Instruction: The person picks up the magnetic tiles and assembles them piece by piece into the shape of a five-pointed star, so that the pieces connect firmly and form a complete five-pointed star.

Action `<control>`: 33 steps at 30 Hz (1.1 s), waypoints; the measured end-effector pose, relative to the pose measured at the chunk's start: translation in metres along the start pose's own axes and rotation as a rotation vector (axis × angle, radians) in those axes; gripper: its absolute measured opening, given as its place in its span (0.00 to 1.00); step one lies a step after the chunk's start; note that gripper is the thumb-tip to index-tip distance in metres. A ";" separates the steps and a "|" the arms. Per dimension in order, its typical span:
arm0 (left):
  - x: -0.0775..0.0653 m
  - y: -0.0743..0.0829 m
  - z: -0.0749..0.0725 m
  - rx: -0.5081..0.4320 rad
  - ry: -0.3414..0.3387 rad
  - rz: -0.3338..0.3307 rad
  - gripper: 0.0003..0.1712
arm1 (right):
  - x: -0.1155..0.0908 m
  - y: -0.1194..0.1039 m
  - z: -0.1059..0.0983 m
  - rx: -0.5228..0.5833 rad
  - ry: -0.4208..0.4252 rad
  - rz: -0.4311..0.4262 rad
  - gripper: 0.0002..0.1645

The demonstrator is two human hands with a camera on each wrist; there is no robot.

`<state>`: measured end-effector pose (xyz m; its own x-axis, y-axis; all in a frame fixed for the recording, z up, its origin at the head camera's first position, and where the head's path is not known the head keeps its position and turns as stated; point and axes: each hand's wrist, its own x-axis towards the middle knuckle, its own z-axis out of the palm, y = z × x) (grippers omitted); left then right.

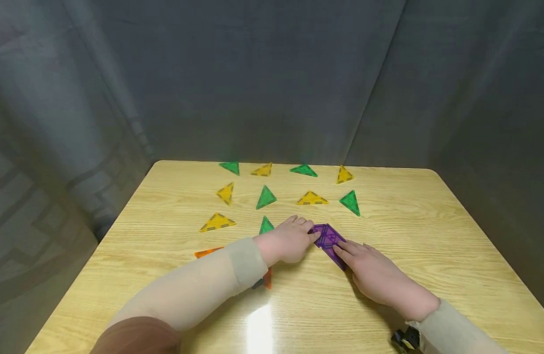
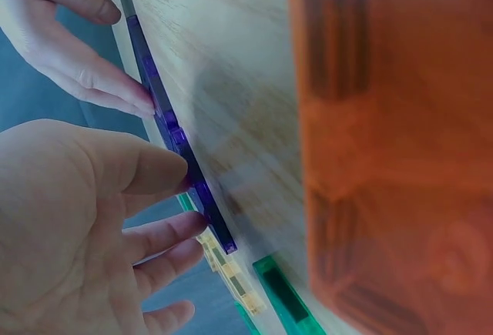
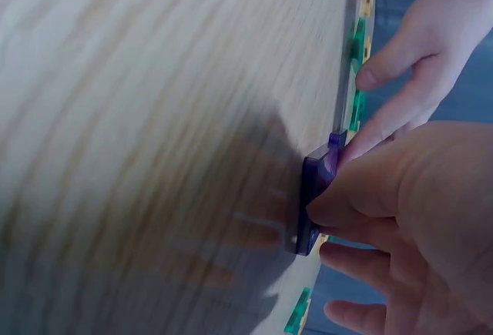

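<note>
Several purple translucent triangular magnetic tiles (image 1: 329,239) lie joined edge to edge, slanting down to the right between my two hands. My left hand (image 1: 291,240) pinches their upper left end with thumb and forefinger; its other fingers are spread, as the left wrist view shows. My right hand (image 1: 373,270) holds the lower right part, its thumb on the near edge in the right wrist view and its fingertips over the top. Part of the purple tiles is covered by the fingers. A green triangular tile (image 1: 266,224) lies just behind my left hand.
Green tiles (image 1: 266,197) and yellow tiles (image 1: 312,198) lie spread in rows on the wooden table (image 1: 431,236) beyond my hands. An orange tile (image 1: 208,252) and a red-orange tile (image 1: 268,279) are partly hidden by my left arm. Grey curtains (image 1: 272,83) surround the table.
</note>
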<state>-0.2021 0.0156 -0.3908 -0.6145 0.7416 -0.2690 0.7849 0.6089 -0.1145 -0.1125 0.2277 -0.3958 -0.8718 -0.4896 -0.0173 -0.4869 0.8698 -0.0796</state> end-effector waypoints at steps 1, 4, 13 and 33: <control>0.000 0.000 0.000 0.002 -0.001 -0.001 0.29 | 0.000 0.000 0.000 0.001 0.004 -0.001 0.28; 0.001 0.001 0.000 -0.001 0.001 -0.006 0.29 | -0.001 0.001 0.002 0.001 0.014 -0.007 0.28; 0.002 0.001 0.001 0.003 0.014 -0.017 0.29 | -0.001 0.004 0.005 -0.008 0.033 -0.019 0.28; -0.089 -0.039 -0.014 -0.157 0.113 0.018 0.24 | -0.002 0.005 0.004 0.020 0.004 -0.006 0.29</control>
<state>-0.1792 -0.0702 -0.3488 -0.6126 0.7741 -0.1597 0.7792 0.6254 0.0421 -0.1128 0.2324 -0.4001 -0.8691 -0.4945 -0.0132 -0.4909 0.8655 -0.0998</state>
